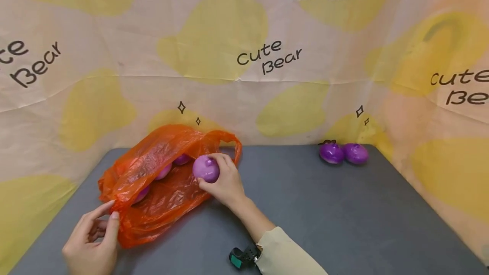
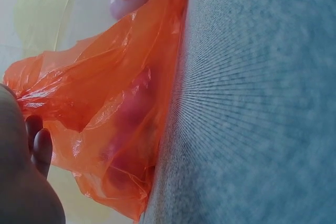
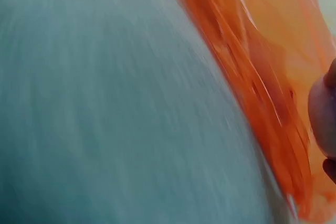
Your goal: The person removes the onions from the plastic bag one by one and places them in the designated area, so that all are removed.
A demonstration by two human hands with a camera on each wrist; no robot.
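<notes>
An orange plastic bag (image 1: 164, 220) lies on the left of the table with its mouth facing the right front. My left hand (image 1: 91, 239) pinches the near edge of that mouth between thumb and fingers. In the left wrist view the film bunches up at this hand (image 2: 39, 145). Held by the fingers and thumb of my right hand (image 1: 227, 181) is a shiny purple onion (image 1: 205, 169) with a small nub, over the bag's right part. Several more purple onions (image 1: 181, 159) show inside the bag, partly covered by the film.
Two purple onions (image 1: 356, 153) sit side by side at the back right of the grey table (image 1: 324, 207). Behind the table hangs a printed cloth (image 1: 214, 37). A black strap with a green-faced device (image 1: 237, 260) is by my right sleeve.
</notes>
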